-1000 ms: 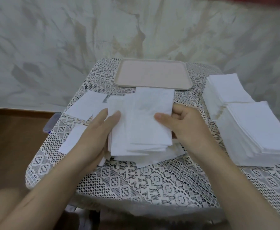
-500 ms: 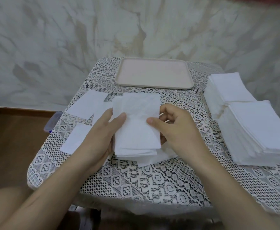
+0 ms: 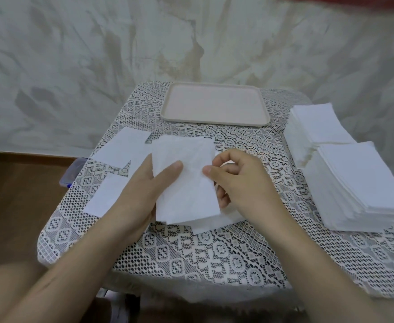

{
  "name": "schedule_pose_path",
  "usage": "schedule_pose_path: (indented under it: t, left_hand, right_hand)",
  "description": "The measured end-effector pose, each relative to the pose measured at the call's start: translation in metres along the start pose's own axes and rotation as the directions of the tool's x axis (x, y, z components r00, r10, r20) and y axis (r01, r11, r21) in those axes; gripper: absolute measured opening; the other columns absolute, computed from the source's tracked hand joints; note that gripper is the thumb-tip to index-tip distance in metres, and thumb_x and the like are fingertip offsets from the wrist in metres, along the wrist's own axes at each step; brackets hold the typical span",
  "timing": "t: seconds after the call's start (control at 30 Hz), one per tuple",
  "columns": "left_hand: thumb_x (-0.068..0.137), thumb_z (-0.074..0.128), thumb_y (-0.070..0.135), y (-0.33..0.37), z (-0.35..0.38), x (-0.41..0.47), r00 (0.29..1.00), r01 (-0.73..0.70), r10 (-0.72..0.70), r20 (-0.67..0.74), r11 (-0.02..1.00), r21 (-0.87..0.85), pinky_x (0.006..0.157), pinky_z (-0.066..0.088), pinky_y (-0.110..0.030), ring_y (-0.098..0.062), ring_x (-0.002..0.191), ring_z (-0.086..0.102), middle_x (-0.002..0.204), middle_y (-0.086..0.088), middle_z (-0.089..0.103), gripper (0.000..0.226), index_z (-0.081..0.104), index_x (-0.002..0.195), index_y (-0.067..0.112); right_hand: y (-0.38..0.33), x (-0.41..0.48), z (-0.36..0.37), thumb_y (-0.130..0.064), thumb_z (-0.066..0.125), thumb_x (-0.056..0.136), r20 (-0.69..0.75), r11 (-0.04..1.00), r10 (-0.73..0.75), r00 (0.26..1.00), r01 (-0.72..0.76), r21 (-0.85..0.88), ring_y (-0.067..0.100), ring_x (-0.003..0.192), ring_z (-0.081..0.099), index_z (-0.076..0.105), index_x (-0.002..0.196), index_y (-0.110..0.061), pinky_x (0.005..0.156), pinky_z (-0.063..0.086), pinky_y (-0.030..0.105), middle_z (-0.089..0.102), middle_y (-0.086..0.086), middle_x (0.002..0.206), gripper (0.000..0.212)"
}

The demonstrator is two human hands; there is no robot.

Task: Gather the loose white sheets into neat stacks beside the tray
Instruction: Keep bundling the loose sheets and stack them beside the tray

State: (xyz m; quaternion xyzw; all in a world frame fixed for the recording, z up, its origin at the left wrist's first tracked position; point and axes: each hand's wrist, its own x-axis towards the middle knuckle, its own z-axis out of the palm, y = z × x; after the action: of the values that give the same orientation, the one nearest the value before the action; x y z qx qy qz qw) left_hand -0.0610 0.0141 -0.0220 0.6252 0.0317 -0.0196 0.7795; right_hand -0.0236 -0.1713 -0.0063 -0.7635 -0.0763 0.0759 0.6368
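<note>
A small bundle of white sheets (image 3: 184,183) is held upright over the middle of the table. My left hand (image 3: 144,190) grips its left edge, thumb across the front. My right hand (image 3: 240,183) pinches the right edge with curled fingers. One more loose sheet (image 3: 210,223) lies flat under the bundle. Loose white sheets lie at the left: one (image 3: 121,148) farther back, another (image 3: 107,197) nearer. An empty beige tray (image 3: 214,104) sits at the table's far side. Two tall neat stacks stand on the right, a far stack (image 3: 319,127) and a near stack (image 3: 364,183).
The table wears a white lace cloth (image 3: 214,252) with rounded corners. A clear plastic box with a blue rim (image 3: 71,173) sits on the wooden floor by the table's left edge. A pale marbled wall rises behind.
The splayed sheets in my hands have been squared into a narrower bundle. Both hands have closed in toward each other.
</note>
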Motion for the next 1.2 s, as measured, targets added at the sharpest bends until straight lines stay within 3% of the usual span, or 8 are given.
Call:
schedule_pose_path:
  t: [0.2,0.3,0.5,0.6,0.73,0.9,1.07,1.2]
  left_hand:
    - [0.091,0.068,0.028,-0.001,-0.001,0.002,0.997,-0.038,0.04,-0.064,0.999,0.025,0.085,0.065,-0.039,-0.025,0.112,0.075,0.122,-0.002,0.077,0.044,0.062,0.134,0.021]
    - [0.087,0.068,0.032,0.001,0.0,0.002,0.995,-0.05,0.052,-0.088,0.999,0.018,0.082,0.065,-0.037,-0.023,0.109,0.076,0.12,0.0,0.078,0.046,0.063,0.133,0.023]
    - [0.087,0.069,0.043,-0.007,0.012,-0.001,0.991,-0.037,0.045,-0.125,0.997,0.062,0.095,0.06,-0.05,-0.025,0.113,0.074,0.123,-0.001,0.077,0.054,0.062,0.137,0.025]
    - [0.086,0.069,0.044,-0.007,0.015,0.0,0.981,-0.068,0.074,-0.179,0.997,0.041,0.094,0.061,-0.05,-0.024,0.11,0.075,0.12,0.0,0.078,0.051,0.063,0.134,0.026]
    - [0.089,0.073,0.039,0.0,0.012,0.005,0.972,-0.091,0.075,-0.224,0.994,-0.062,0.093,0.06,-0.049,-0.027,0.112,0.074,0.12,-0.004,0.077,0.049,0.063,0.134,0.022]
    - [0.081,0.078,0.023,0.011,-0.015,0.019,0.982,-0.115,0.105,-0.155,0.992,-0.053,0.082,0.062,-0.033,-0.022,0.102,0.075,0.111,-0.005,0.078,0.047,0.063,0.125,0.016]
    - [0.084,0.078,0.01,0.014,-0.025,0.021,0.987,-0.151,0.158,-0.004,0.95,0.272,0.076,0.058,-0.019,-0.007,0.103,0.074,0.114,0.008,0.078,0.056,0.055,0.134,0.022]
    - [0.083,0.078,0.015,0.004,-0.019,0.02,0.98,-0.19,0.197,0.027,0.893,0.408,0.08,0.053,-0.01,0.004,0.108,0.069,0.113,0.025,0.073,0.055,0.055,0.129,0.034]
  right_hand:
    - [0.003,0.001,0.001,-0.047,0.073,0.089,-0.044,0.977,0.011,0.999,-0.02,-0.213,0.011,0.074,0.067,0.058,0.099,-0.034,0.067,0.057,0.04,0.067,-0.009,0.086,0.022]
    - [0.007,-0.002,0.002,-0.069,0.057,0.09,0.055,0.956,0.104,0.993,-0.085,-0.282,0.008,0.091,0.07,0.054,0.123,-0.032,0.084,0.06,0.043,0.068,-0.012,0.104,0.05]
    - [0.009,-0.012,0.013,-0.089,0.032,0.079,0.237,0.954,0.101,0.966,-0.026,-0.299,0.009,0.106,0.068,0.051,0.132,-0.041,0.092,0.057,0.043,0.07,-0.014,0.116,0.074]
    - [0.006,-0.011,0.01,-0.078,0.049,0.088,0.291,0.976,0.087,0.953,-0.022,-0.217,0.006,0.108,0.068,0.051,0.136,-0.039,0.094,0.057,0.04,0.07,-0.016,0.12,0.061]
    - [0.0,-0.01,0.0,-0.038,0.074,0.092,0.372,0.991,0.132,0.919,-0.11,-0.081,0.008,0.097,0.072,0.067,0.122,-0.026,0.089,0.06,0.033,0.075,-0.01,0.111,0.034]
    - [0.0,-0.002,-0.013,-0.017,0.074,0.09,0.128,0.988,0.06,0.99,-0.077,0.131,0.029,0.094,0.076,0.067,0.112,-0.018,0.09,0.06,0.053,0.077,0.005,0.101,0.023]
    - [0.003,0.007,-0.01,-0.012,0.063,0.098,-0.011,0.99,-0.14,0.99,0.14,-0.005,-0.001,0.086,0.066,0.054,0.123,-0.028,0.069,0.053,0.017,0.07,-0.006,0.102,0.031]
    - [0.014,0.003,0.006,-0.022,0.057,0.101,0.105,0.984,-0.077,0.991,0.093,-0.155,-0.002,0.086,0.066,0.036,0.116,-0.065,0.078,0.058,0.031,0.068,-0.014,0.105,0.05]
